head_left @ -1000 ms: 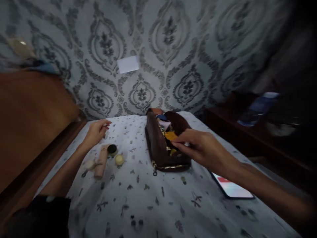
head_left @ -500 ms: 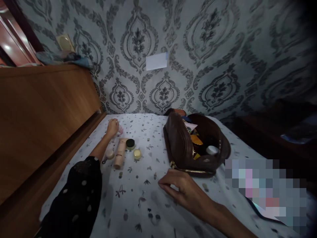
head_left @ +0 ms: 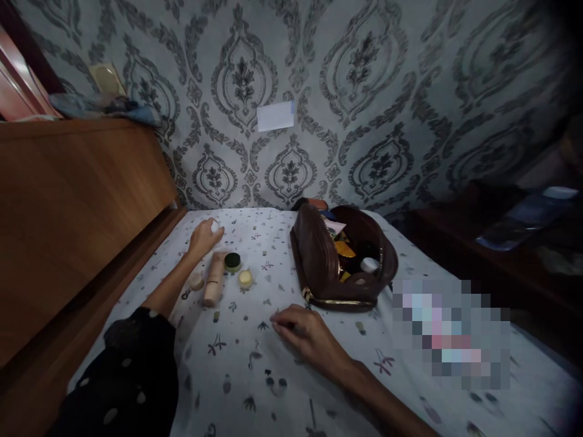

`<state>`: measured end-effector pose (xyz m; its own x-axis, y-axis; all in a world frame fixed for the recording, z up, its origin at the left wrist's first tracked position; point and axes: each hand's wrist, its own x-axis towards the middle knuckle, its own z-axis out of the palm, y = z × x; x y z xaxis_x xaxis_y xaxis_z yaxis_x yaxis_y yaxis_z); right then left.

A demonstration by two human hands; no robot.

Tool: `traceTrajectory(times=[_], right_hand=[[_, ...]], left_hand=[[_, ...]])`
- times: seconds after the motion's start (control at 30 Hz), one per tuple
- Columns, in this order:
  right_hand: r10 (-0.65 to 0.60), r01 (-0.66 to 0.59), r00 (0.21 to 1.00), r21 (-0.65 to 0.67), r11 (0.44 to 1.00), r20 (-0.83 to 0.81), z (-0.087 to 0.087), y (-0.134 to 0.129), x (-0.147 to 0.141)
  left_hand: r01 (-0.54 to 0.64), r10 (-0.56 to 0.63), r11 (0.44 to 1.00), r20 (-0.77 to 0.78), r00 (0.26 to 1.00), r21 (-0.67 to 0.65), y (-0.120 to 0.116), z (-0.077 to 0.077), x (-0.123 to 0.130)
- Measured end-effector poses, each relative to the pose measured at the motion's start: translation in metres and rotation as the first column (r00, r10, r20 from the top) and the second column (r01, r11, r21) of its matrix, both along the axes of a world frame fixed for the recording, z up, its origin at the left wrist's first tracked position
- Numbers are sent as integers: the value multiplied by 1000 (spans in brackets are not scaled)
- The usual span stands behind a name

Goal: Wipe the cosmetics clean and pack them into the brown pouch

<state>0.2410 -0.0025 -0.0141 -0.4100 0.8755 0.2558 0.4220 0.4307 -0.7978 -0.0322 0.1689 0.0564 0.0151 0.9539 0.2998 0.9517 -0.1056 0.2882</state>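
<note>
At the far left of the sheet, my left hand [head_left: 204, 237] is closed around a small whitish object [head_left: 215, 227], mostly hidden by the fingers. Nearer lie a beige tube [head_left: 214, 280], a dark-lidded jar [head_left: 232, 261], a small yellow jar [head_left: 245, 278] and a small pale round item [head_left: 196, 281]. My right hand [head_left: 303, 328] is above the sheet, thumb and fingertips pinched together; whatever they hold, if anything, is too small to tell. Behind it to the right stands an open brown bag [head_left: 314, 249] with yellow packets and a white-lidded item inside.
The patterned sheet [head_left: 255, 388] reaches the papered wall. A wooden cabinet [head_left: 82, 200] borders the left side. At right are a blurred-out flat item [head_left: 450, 334] and a clear bottle [head_left: 523, 218] on a dark surface.
The view has shifted slightly to the right. The pink item beside my left hand no longer shows; a whitish object shows between its fingers. My right hand stays pinched.
</note>
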Motion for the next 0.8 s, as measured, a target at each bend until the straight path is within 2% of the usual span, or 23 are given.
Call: traceTrajectory(times=[0.1,0.17,0.2,0.27,0.33,0.47,0.57,0.7,0.8], right_hand=[[-100,99,984,-20,995,-146,-6,4,-9],[-121,122,968,-12,992,-218,-10,8,-16],[-112,114,966,-3,993,-233,-12,9,-20],[-97,108,967,33,994,-234,-18,9,-25],[-102,119,970,65,991,-219,-24,7,-29],[-110,120,980,49,992,-164,-34,1,-30],[-89,94,987,31,995,-134,-38,0,-30],[-100,88,967,-60,994,-236,-40,4,-30],[-126,68,924,-171,983,-361,-42,6,-31]], left_hand=[[170,-172,984,41,984,48,-56,9,29],[384,-398,915,121,909,123,-98,2,53],[451,-468,882,132,874,141,-118,-4,64],[498,-510,860,169,843,114,-148,-19,83],[479,-484,874,223,846,79,-164,-32,94],[406,-390,913,344,854,29,-164,-50,98],[350,-326,936,477,816,41,-152,-57,93],[290,-286,952,614,736,95,-142,-63,89],[253,-211,966,721,660,51,-139,-69,88]])
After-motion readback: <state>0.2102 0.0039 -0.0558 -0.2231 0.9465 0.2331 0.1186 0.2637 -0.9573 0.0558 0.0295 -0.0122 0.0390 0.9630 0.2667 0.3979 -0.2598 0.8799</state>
